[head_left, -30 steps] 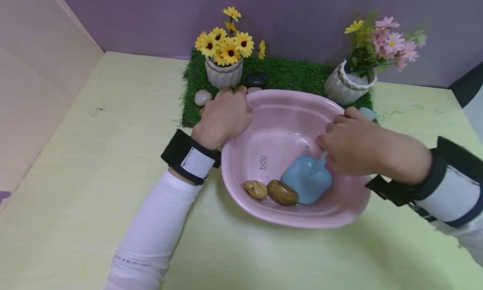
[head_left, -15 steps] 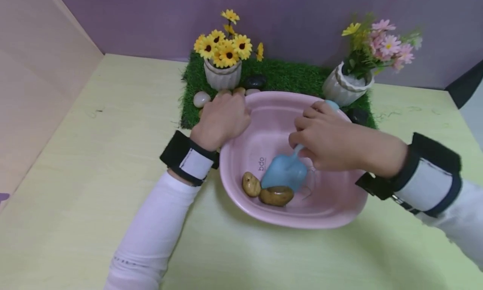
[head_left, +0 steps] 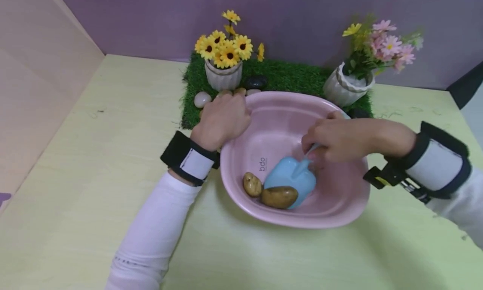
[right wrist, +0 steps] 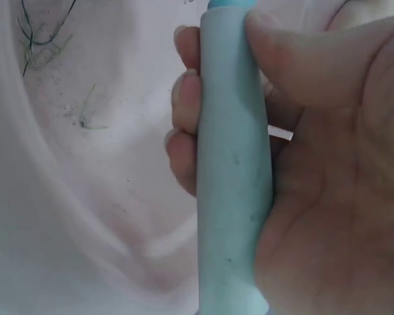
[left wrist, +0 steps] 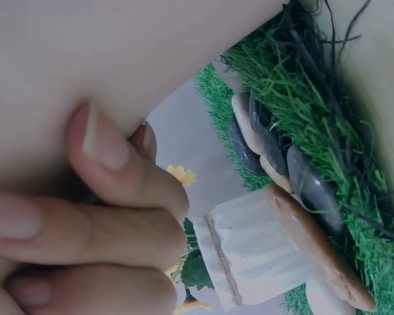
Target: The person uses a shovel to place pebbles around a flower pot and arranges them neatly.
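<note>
A pink plastic basin stands on the table, and my left hand grips its far left rim. Curled fingers show on that rim in the left wrist view. Inside the basin lies a light-blue toy shovel, its blade low near the bottom. My right hand holds the shovel by its pale handle, fingers wrapped round it and thumb along the top. A larger brown stone overlaps the blade's near left part. Beside it, against the basin wall, sits a smaller tan stone.
Behind the basin runs a strip of artificial grass with several pebbles and a black stone. On it stand a pot of yellow flowers and a tilted pot of pink flowers. A purple wall closes the back.
The right hand has swept the shovel left against the stones, then shifted slightly back right. The smaller stone has turned, and the larger one now overlaps the blade. The left hand stays put.
</note>
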Available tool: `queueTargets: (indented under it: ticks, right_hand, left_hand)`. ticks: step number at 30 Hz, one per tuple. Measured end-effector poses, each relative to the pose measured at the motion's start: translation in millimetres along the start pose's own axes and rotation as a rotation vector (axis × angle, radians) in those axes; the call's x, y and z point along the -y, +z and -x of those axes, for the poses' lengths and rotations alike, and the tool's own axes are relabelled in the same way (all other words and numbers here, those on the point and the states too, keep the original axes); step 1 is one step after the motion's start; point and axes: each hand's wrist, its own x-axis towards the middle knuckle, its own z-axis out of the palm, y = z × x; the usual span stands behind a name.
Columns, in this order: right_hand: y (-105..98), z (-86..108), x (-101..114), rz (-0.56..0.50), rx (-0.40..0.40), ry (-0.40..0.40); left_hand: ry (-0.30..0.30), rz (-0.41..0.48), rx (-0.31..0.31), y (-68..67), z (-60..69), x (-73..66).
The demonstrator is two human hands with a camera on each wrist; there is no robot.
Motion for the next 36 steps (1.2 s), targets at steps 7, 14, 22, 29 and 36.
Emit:
queueTargets:
  ticks: [7,14,22,29,36]
  right_hand:
    - [1,-0.6,-2,0.008,-0.030,0.041]
    - [4,-8.8,11,0.140,-0.105,0.159]
    - [2,-14.4,29,0.265,-0.104,0.208]
    - [4,-15.0,36,0.295,-0.130,0.193]
    - [9,-17.3,45,0.291,-0.106,0.184]
  left_hand:
    - [-0.005,-0.001,0.008,0.0,-0.4,0.6]
    - [0.002,0.010,0.012,0.5,-0.1,0.3]
    - [0.019,0.007,-0.013,0.2,-0.1,-1.0]
    - [0.006,-0.019,-0.003,-0.1,-0.6,-2.2]
    - [-0.014,-0.021,-0.009,0.3,-0.2,-2.8]
